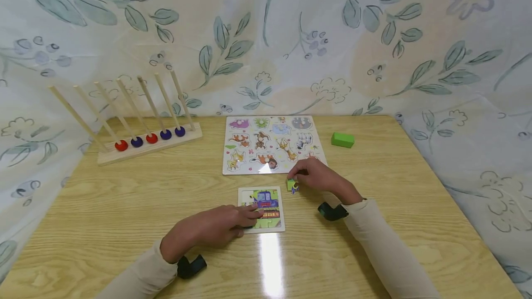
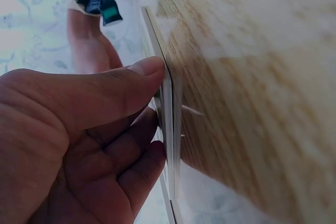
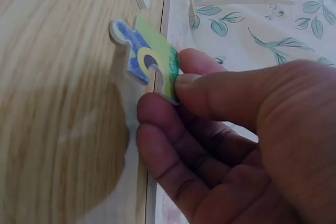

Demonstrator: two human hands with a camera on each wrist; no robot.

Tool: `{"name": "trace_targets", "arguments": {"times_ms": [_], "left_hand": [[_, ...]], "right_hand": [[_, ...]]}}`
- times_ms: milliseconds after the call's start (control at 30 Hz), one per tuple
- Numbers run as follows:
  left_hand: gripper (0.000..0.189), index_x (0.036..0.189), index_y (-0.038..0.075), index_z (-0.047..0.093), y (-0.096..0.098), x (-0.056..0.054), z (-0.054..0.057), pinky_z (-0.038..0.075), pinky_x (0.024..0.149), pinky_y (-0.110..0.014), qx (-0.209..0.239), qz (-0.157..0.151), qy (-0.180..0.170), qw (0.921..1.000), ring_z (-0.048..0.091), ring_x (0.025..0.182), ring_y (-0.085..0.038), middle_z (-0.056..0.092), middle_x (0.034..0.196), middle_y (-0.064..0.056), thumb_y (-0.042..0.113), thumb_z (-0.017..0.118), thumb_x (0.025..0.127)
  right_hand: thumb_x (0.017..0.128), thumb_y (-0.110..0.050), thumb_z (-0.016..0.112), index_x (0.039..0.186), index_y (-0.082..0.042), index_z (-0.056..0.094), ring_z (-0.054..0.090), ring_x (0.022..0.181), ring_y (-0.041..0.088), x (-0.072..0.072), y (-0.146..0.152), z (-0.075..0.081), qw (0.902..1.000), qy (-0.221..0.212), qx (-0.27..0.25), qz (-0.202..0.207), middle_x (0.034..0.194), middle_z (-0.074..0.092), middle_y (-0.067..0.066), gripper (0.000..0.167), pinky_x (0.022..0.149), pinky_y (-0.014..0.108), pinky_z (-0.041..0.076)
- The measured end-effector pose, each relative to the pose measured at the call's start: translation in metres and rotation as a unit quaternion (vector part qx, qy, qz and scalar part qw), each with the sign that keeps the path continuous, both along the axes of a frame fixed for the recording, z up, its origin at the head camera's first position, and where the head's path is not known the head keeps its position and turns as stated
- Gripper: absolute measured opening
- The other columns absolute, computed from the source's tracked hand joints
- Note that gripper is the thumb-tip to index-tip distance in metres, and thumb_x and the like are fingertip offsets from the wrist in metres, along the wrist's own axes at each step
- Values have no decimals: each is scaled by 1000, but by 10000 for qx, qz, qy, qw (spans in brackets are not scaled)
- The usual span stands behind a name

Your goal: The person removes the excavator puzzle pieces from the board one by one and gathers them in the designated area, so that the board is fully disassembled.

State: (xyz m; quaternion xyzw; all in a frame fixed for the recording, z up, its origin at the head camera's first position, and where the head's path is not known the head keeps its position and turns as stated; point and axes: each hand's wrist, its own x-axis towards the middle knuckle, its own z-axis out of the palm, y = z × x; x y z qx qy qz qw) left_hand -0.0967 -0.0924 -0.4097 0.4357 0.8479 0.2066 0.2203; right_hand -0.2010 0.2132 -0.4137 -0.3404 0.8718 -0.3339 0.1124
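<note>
A small jigsaw puzzle in a white-edged tray (image 1: 282,216) lies flat on the table, showing a blue vehicle on green. My left hand (image 1: 218,225) rests on its left side, fingers reaching over the picture; in the left wrist view the thumb (image 2: 149,67) touches the tray's edge (image 2: 169,108). Beyond the tray's upper right corner, my right hand (image 1: 316,174) pinches a puzzle piece (image 3: 149,56) between thumb and fingers. The piece is green, blue and yellow, with a rounded tab, and is tilted in the right wrist view. The left fingers hide part of the picture.
An animal peg puzzle board (image 1: 249,151) lies behind the tray, its lower right corner partly behind my right hand. A green block (image 1: 342,140) sits at the back right. A wooden rack (image 1: 174,140) with upright rods and red and blue beads stands at the back left.
</note>
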Motion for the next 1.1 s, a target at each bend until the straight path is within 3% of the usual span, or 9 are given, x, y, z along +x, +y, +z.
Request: {"name": "trace_targets", "arguments": {"times_ms": [133, 400, 833, 1100], "left_hand": [[45, 144, 9, 49, -1, -1, -1, 34, 109, -40, 62, 20, -81, 9999, 32, 140, -20, 39, 152, 1, 7, 53, 100], [43, 141, 9, 53, -2, -2, 0, 38, 105, -44, 52, -118, 251, 9996, 36, 138, -20, 43, 149, 0, 6, 56, 98], [41, 138, 8, 56, -1, -4, -2, 37, 106, -38, 81, -76, 185, 9998, 35, 138, -19, 43, 149, 3, 5, 56, 97], [40, 139, 10, 56, -1, -4, -3, 38, 106, -41, -4, -85, 241, 9997, 37, 137, -20, 44, 148, 2, 8, 56, 98]], "right_hand": [[93, 5, 59, 97, -2, 74, 64, 84, 15, -1, 0, 0, 9999, -128, -29, 30, 95, 70, 4, 17, 72, 29, 50], [92, 3, 61, 97, -4, 75, 63, 85, 14, -1, 0, 1, 9997, -166, 90, -124, 95, 71, 3, 16, 73, 29, 50], [91, 2, 63, 94, -5, 75, 61, 92, 19, 0, 2, 6, 9978, -202, 256, -579, 95, 70, 2, 14, 80, 35, 49], [91, 3, 62, 97, -3, 75, 61, 88, 17, 3, -1, 5, 9989, -143, 10, -445, 95, 70, 3, 15, 76, 32, 49]]}}
